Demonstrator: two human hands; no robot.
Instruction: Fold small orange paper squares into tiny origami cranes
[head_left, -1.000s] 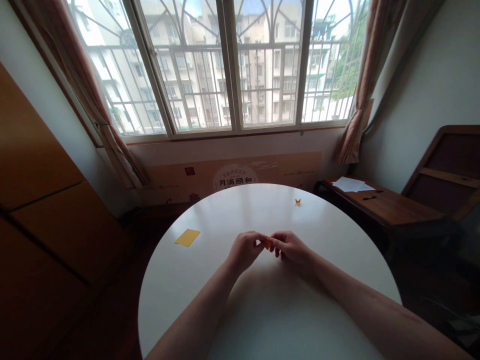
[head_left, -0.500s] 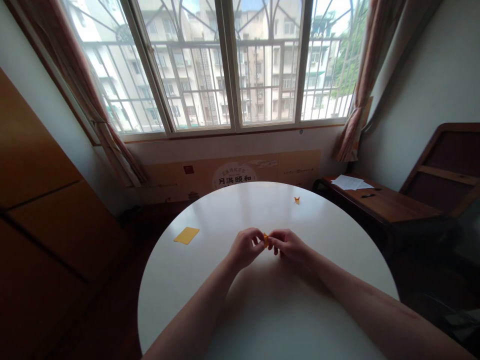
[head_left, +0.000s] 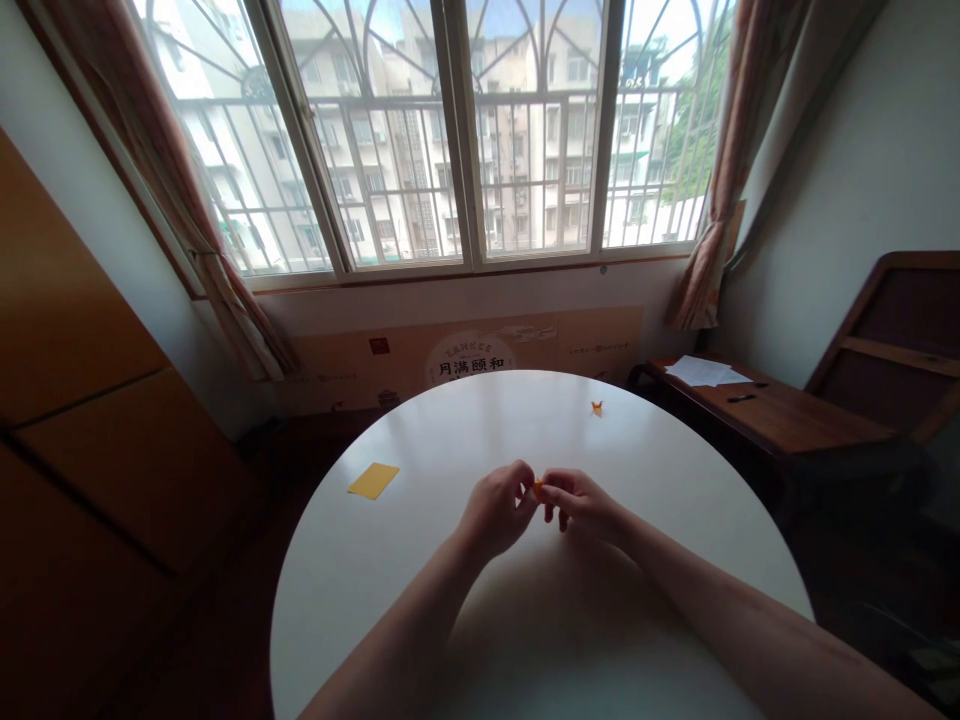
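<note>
Over the middle of the round white table (head_left: 420,620), my left hand (head_left: 498,509) and my right hand (head_left: 581,504) meet fingertip to fingertip. Both pinch a tiny folded orange paper piece (head_left: 538,488), most of it hidden by the fingers. A second small folded orange paper figure (head_left: 597,407) stands on the table farther back to the right. A flat yellow paper sheet (head_left: 373,480) lies on the table to the left of my left hand.
A wooden side desk (head_left: 780,415) with white papers (head_left: 702,370) and a dark pen (head_left: 741,397) stands at the right. A large barred window (head_left: 450,130) with curtains fills the far wall. A wooden cabinet (head_left: 82,400) lines the left side.
My hands stay together on the small orange paper, with the fingers shifting slightly. The view has tilted a little.
</note>
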